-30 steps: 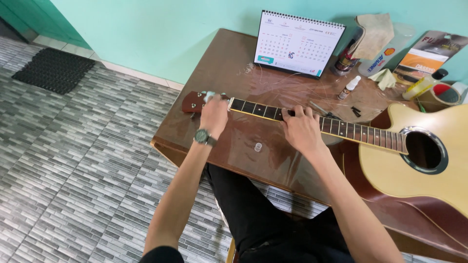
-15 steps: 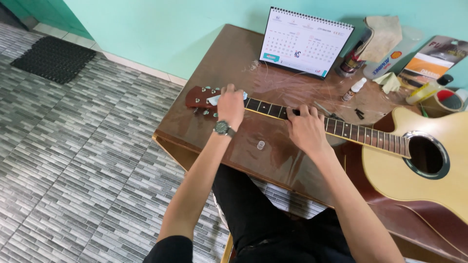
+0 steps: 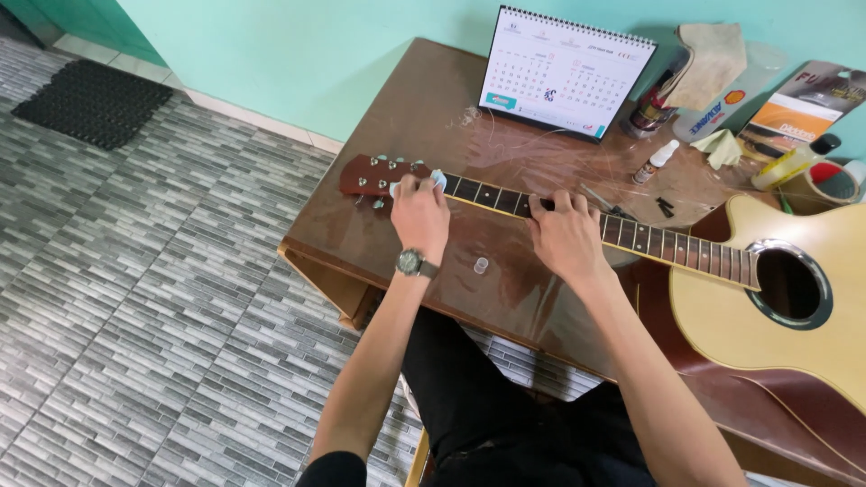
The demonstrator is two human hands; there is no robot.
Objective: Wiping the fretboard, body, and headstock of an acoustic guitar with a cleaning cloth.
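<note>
Left hand [image 3: 419, 215] is now sitting nearer the headstock end of the guitar neck [image 3: 577, 221] than half a second ago, when it was pressing a bit further along the fretboard; so the wiping is working toward the tuning pegs [image 3: 383, 176]. Its fingers are curling closed over a small pale blue cloth [image 3: 437, 179], pinning it against the neck just beside the headstock, near the table's left edge. The wristwatch [image 3: 413, 262] is facing up. Right hand [image 3: 566, 236] is staying put mid-neck, fingers loosely bent and spread, pressing down on the fretboard, gripping nothing. The guitar is lying flat across the brown table [image 3: 379, 225], body [image 3: 794, 307] overhanging toward the right near corner. Further back, a desk calendar [image 3: 564, 72] is standing near the far edge, with a small dropper bottle [image 3: 655, 160], a tape roll [image 3: 834, 185] and assorted clutter toward the far right corner.
</note>
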